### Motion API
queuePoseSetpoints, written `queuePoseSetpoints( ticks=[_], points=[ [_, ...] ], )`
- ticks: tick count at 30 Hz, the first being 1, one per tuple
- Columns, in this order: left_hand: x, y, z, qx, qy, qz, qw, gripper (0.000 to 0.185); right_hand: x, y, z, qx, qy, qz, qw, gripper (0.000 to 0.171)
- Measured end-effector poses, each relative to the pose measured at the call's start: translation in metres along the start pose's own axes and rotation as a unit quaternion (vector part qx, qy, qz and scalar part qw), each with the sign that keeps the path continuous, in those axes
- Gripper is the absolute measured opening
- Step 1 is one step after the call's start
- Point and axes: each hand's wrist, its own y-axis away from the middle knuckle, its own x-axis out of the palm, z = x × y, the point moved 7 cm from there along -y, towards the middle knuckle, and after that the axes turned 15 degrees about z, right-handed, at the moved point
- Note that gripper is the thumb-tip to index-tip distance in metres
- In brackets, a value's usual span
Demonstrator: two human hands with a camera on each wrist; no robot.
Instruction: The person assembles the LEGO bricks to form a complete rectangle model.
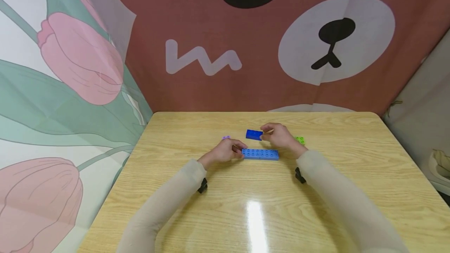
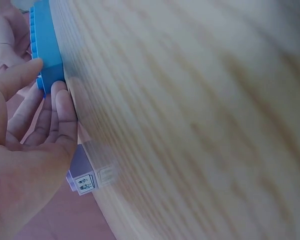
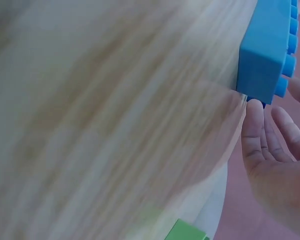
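Two light blue bricks point(image 1: 260, 154) lie end to end in a row on the table, studs up. My left hand point(image 1: 226, 150) pinches their left end; in the left wrist view its thumb and fingertips touch the light blue brick point(image 2: 47, 45). Behind the row is a dark blue brick point(image 1: 254, 134). My right hand point(image 1: 279, 136) holds its right end with thumb and fingertips. In the right wrist view the light blue brick point(image 3: 265, 50) covers most of the dark blue one, and the right hand point(image 3: 280, 150) is partly cut off.
Behind the left hand a purple brick point(image 1: 226, 138) is mostly hidden; a printed picture shows on the purple brick point(image 2: 82, 172) in the left wrist view. A green brick point(image 1: 300, 140) stands right of the right hand. The wooden table point(image 1: 218, 214) meets a patterned cloth point(image 1: 211, 93) at the back.
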Motion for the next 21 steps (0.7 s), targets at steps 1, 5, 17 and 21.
queuePoseSetpoints(
  ticks=[1, 5, 17, 21],
  points=[
    [0.000, 0.000, 0.000, 0.000, 0.001, 0.001, 1.0000, 0.029, 0.000, -0.001, 0.000, 0.000, 0.002, -0.001, 1.000, 0.039],
    [0.001, 0.001, -0.002, -0.002, -0.002, 0.003, 1.0000, 0.029, 0.003, -0.005, 0.002, -0.003, 0.016, 0.000, 1.000, 0.041],
    [0.002, 0.002, -0.003, -0.005, -0.012, -0.006, 0.9999, 0.028, 0.006, -0.012, 0.009, -0.005, 0.039, 0.001, 0.999, 0.039],
    [0.001, 0.002, -0.002, -0.003, -0.011, -0.005, 0.9999, 0.028, 0.006, -0.012, 0.011, -0.001, 0.050, 0.003, 0.999, 0.036]
  ],
)
